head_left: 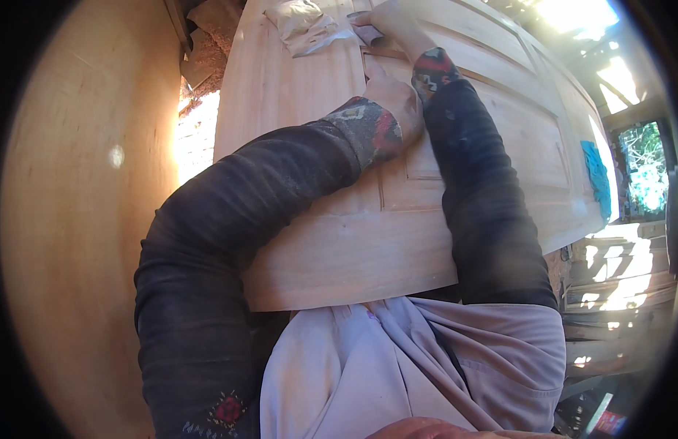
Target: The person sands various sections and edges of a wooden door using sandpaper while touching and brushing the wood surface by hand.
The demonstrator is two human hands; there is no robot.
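A pale wooden panel door (339,249) lies flat before me, with recessed panels and moulded edges. My right hand (396,28) is at the far part of the door, closed on a small folded piece of sandpaper (368,34) pressed to the wood. Nearer to me, my left hand (394,99) rests by the corner of a recessed panel. One finger points forward and the others look curled under; whether anything is beneath them is hidden. Left of the right hand lies a crumpled, pale sheet (302,28), paper or cloth.
A tall smooth wooden board (75,219) stands along the left side. A teal cloth (596,179) hangs at the door's right edge. Stacked planks (609,285) lie at the right, under a bright window opening (644,168).
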